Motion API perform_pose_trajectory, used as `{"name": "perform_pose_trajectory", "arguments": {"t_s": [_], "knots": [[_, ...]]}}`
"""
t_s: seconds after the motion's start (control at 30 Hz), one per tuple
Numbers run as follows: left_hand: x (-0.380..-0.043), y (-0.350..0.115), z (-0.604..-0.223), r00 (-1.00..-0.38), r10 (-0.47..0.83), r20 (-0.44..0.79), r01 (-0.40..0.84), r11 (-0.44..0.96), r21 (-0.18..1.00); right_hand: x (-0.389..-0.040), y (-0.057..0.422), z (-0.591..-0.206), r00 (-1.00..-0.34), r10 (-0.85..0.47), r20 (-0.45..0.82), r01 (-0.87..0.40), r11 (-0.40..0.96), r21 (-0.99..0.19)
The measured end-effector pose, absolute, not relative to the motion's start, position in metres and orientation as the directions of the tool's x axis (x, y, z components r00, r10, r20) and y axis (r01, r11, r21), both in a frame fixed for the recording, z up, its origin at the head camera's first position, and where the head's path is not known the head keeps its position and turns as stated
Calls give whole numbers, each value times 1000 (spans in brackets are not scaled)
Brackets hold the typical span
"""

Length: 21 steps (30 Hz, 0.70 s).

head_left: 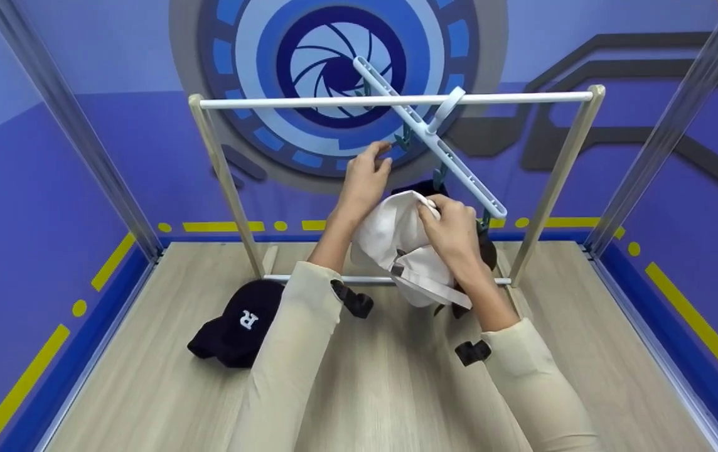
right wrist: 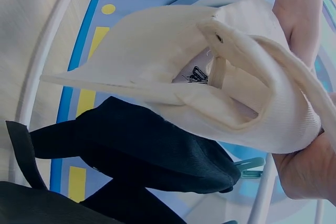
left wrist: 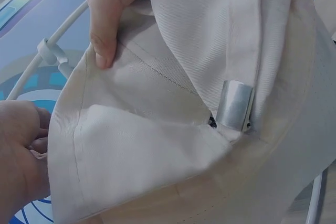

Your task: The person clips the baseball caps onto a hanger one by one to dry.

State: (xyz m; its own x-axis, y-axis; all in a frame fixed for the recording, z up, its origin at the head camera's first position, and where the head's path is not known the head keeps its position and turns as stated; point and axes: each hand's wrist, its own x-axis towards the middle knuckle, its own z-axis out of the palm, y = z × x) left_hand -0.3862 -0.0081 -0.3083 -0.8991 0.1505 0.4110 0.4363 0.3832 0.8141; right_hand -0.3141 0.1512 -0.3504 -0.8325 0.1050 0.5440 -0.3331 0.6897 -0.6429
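Note:
A white cap (head_left: 384, 232) with a strap and metal buckle (left wrist: 234, 106) at its back hangs from my right hand (head_left: 453, 232), which pinches its edge between thumb and fingers. My left hand (head_left: 364, 179) is raised beside the cap, thumb and index finger apart. Its fingertips are close to a green clip (head_left: 403, 138); contact is unclear. The clip hangs under a pale blue hanger (head_left: 459, 172), hooked over the rack's white bar (head_left: 309, 102). Behind the white cap, a dark cap (right wrist: 157, 150) hangs from another green clip (right wrist: 251, 167).
A black cap with a white letter (head_left: 249, 323) lies on the wooden table (head_left: 365, 389), left of my left forearm. More dark headwear (right wrist: 37, 203) shows near the hanger's right end, partly hidden. The rack's wooden posts (head_left: 227, 182) stand at both sides, before a blue wall.

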Motion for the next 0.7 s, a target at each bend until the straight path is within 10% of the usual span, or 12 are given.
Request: {"name": "perform_pose_trajectory", "arguments": {"t_s": [0.7], "knots": [[-408,5,-305,-880,261,397,474,525,707,-312,153,-355,-829,93,551,-343,695,-632]]}}
